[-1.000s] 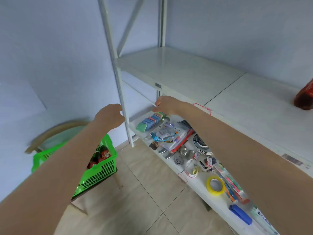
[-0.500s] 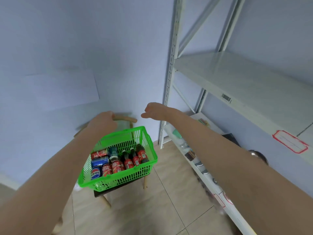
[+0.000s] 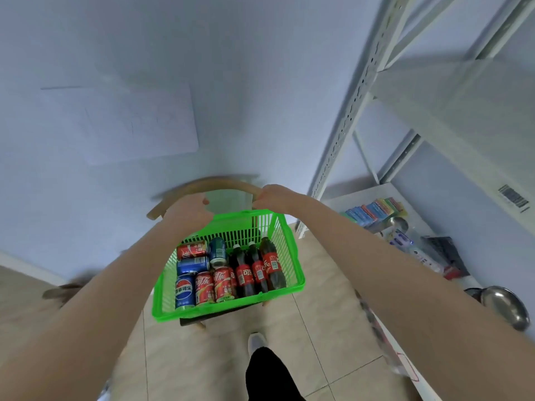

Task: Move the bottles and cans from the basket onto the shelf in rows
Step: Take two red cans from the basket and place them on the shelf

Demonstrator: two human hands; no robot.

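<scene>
A green plastic basket [image 3: 228,311] rests on a wooden chair below me. Inside lie three dark cola bottles [image 3: 258,270] with red labels on the right. Several cans fill the left side, among them a blue Pepsi can [image 3: 184,290] and red cola cans [image 3: 204,287]. My left hand [image 3: 188,211] hovers over the basket's far left rim, its fingers curled under and hidden. Above the far right corner, my right hand [image 3: 272,195] is curled into a fist with nothing seen in it. The white metal shelf [image 3: 463,91] stands at the right, its upper board bare.
The chair's curved wooden back [image 3: 225,182] arcs just behind both hands. The lower shelf board holds coloured packets [image 3: 373,211] and a steel bowl [image 3: 506,308]. A blue wall is behind the chair. My shoe [image 3: 256,342] stands on the tiled floor.
My view has swung left from the shelf to the basket. Both hands have come away from the shelf post and now sit over the basket's far rim.
</scene>
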